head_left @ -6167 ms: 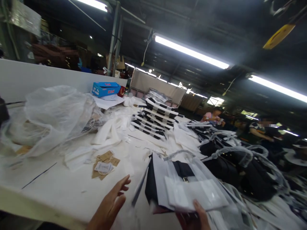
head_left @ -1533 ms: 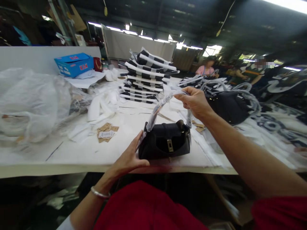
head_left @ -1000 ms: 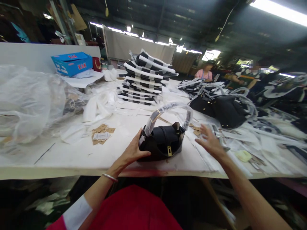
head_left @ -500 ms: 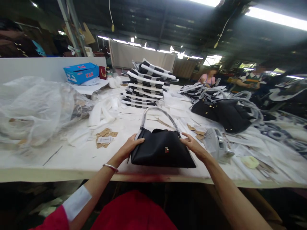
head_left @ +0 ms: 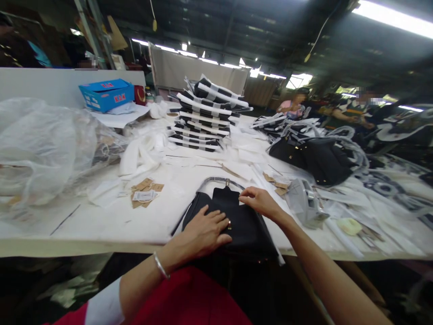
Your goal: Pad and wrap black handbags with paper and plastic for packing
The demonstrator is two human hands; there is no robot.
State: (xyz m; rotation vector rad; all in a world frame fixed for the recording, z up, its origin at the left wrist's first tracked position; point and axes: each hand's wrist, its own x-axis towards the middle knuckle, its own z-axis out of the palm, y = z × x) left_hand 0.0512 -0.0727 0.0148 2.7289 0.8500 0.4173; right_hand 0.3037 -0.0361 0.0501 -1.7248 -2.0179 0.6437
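Observation:
A black handbag (head_left: 248, 228) lies flat at the table's front edge, its flap (head_left: 226, 198) turned up with a gold-coloured clasp piece at the tip. Another small gold-coloured fitting (head_left: 229, 225) shows on its front. The wrapped handle (head_left: 209, 180) rests behind the bag. My left hand (head_left: 207, 231) is spread flat on the bag's front, fingers apart. At the flap's right edge, my right hand (head_left: 259, 201) has its fingertips drawn together. A small whitish bit shows beneath them, too small to name.
Brown paper tags (head_left: 146, 193) lie to the left, near clear plastic bags (head_left: 50, 144). A stack of wrapped black bags (head_left: 203, 119) stands behind, with a blue box (head_left: 107, 95) farther left. On the right are a tape dispenser (head_left: 306, 203) and more black handbags (head_left: 313, 160).
The handbag has gone from standing upright between both hands to lying flat, its flap now turned up. My left hand has moved onto its front; my right hand has moved to the flap's edge.

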